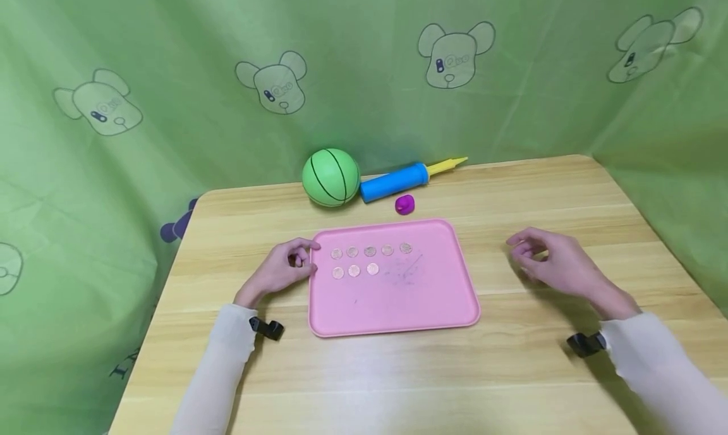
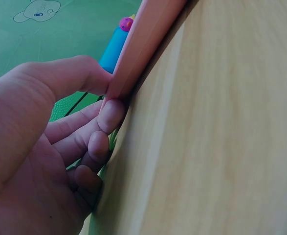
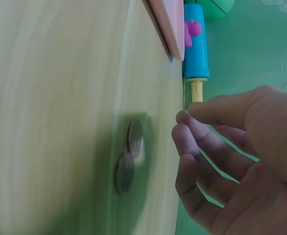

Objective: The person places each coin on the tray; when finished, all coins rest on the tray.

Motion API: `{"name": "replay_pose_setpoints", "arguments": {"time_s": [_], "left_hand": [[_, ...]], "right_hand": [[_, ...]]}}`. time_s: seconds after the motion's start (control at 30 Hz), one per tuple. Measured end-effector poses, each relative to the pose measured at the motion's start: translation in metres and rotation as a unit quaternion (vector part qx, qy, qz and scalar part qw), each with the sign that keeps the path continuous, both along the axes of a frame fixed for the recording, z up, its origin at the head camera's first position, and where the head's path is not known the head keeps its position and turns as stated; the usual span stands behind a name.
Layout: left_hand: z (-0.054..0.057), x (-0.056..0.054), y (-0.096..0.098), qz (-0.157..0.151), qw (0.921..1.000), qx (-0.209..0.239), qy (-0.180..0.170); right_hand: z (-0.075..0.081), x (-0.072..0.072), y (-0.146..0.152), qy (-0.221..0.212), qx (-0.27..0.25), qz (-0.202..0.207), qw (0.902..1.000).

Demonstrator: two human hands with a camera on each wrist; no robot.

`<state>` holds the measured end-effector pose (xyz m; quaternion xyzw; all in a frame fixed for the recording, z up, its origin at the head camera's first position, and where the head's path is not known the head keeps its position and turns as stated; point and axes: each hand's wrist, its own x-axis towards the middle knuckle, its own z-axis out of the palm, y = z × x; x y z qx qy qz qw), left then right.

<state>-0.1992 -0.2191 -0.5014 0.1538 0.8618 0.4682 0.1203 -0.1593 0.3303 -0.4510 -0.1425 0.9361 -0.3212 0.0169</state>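
Observation:
A pink tray [image 1: 398, 308] lies on the table with silver coins [image 1: 370, 251] set in two rows: several in the far row, three in the near one. At its left rim my left hand [image 1: 282, 265] holds the edge between thumb and index finger, the other fingers curled in the left wrist view. To the right of the tray, my right hand [image 1: 560, 263] hovers over the table with loosely bent fingers; nothing shows between them. Two more coins [image 3: 135, 137] lie on the wood beside it in the right wrist view, hidden under the hand from the head camera.
Behind the tray stand a green ball [image 1: 331, 177] and a blue pump [image 1: 394, 182] with a yellow nozzle. A small magenta rubber duck [image 1: 405, 204] sits just beyond the tray's far rim. Green curtain [image 1: 364, 106] closes off the table's back and sides.

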Motion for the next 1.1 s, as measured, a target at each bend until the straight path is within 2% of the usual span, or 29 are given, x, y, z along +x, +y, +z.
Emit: {"name": "replay_pose_setpoints", "arguments": {"time_s": [0.13, 0.37, 0.7, 0.93, 1.1], "left_hand": [[0.0, -0.001, 0.0, 0.001, 1.0, 0.001, -0.002], [0.0, -0.001, -0.001, -0.003, 1.0, 0.004, 0.005], [-0.001, -0.002, -0.001, 0.001, 1.0, -0.001, -0.004], [-0.001, -0.002, -0.002, -0.001, 1.0, 0.002, 0.0], [-0.002, -0.002, -0.001, -0.001, 1.0, 0.004, -0.003]], "right_hand": [[-0.003, 0.001, 0.011, 0.009, 0.018, 0.008, 0.9998], [-0.008, 0.006, 0.023, -0.046, 0.031, 0.003, 0.9984], [-0.015, 0.002, 0.025, -0.05, 0.049, 0.011, 0.9975], [-0.016, -0.006, 0.022, -0.053, 0.068, 0.047, 0.9952], [-0.016, -0.006, 0.019, -0.043, 0.063, 0.074, 0.9944]]}}
